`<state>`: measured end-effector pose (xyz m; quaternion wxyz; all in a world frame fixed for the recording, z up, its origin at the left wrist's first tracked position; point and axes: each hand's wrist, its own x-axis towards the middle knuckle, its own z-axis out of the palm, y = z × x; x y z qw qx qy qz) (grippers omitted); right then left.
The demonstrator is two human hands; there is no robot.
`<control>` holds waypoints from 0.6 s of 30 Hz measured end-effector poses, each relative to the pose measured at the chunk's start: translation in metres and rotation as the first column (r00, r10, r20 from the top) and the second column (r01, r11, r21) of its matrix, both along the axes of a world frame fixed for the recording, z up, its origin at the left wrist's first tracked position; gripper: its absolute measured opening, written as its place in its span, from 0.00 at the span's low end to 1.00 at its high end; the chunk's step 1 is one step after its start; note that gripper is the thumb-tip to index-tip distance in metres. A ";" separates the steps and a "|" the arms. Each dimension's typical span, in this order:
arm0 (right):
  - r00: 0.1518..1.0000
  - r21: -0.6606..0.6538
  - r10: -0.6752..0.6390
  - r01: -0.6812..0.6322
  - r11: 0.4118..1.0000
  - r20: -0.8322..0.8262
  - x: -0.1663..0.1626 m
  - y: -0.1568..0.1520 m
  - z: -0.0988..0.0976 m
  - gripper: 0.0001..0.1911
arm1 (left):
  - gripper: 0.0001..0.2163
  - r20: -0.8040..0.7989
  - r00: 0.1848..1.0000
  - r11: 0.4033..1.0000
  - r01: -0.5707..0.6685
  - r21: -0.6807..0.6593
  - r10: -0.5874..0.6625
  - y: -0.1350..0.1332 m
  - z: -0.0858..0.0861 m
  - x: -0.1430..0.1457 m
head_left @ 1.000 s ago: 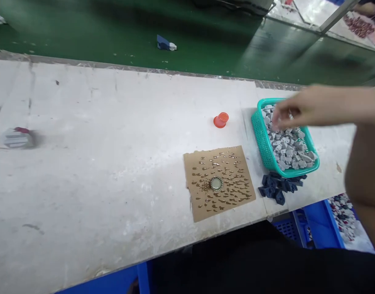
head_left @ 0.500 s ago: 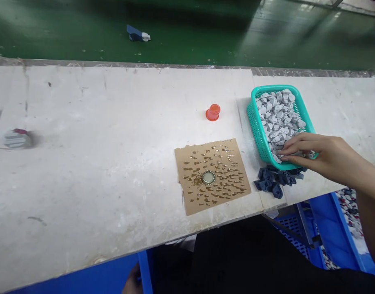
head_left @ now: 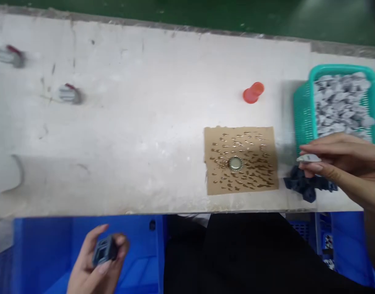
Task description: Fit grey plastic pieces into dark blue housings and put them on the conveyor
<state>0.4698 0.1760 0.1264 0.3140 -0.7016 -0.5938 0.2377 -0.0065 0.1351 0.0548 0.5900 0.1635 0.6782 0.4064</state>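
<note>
My right hand (head_left: 343,161) hovers at the near end of a teal basket (head_left: 302,118) full of small grey pieces (head_left: 340,102), its fingers pinched on one pale grey piece (head_left: 308,158). Just below it lies a pile of dark blue parts (head_left: 306,185) on the white table (head_left: 129,134). My left hand (head_left: 95,261) is low, below the table's front edge over a blue bin (head_left: 52,245), fingers closed round a small dark grey block (head_left: 104,250).
A brown cardboard square (head_left: 240,160) spotted with glue carries a metal bottle cap (head_left: 235,163). An orange cap (head_left: 253,92) lies behind it. Two blurred grey-and-red items (head_left: 69,93) sit at far left. Another blue crate (head_left: 346,245) stands under the table at right.
The view swung down and left. My right hand lifted a grey piece from the basket's near end. My left hand came up into view holding the dark block.
</note>
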 end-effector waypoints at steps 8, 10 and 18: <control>0.923 -0.053 0.331 -0.327 0.943 0.194 -0.049 0.021 -0.017 0.08 | 0.20 0.331 0.890 0.883 0.145 0.446 -0.313 0.055 0.006 0.140; 0.886 -0.080 0.376 -0.369 0.926 0.270 -0.050 0.021 -0.020 0.13 | 0.20 0.412 0.857 0.897 0.119 0.426 -0.309 0.063 0.005 0.163; 0.763 -0.098 0.509 -0.517 0.851 0.398 -0.033 0.014 -0.036 0.32 | 0.19 0.584 0.730 0.915 0.147 0.375 -0.356 0.066 0.006 0.180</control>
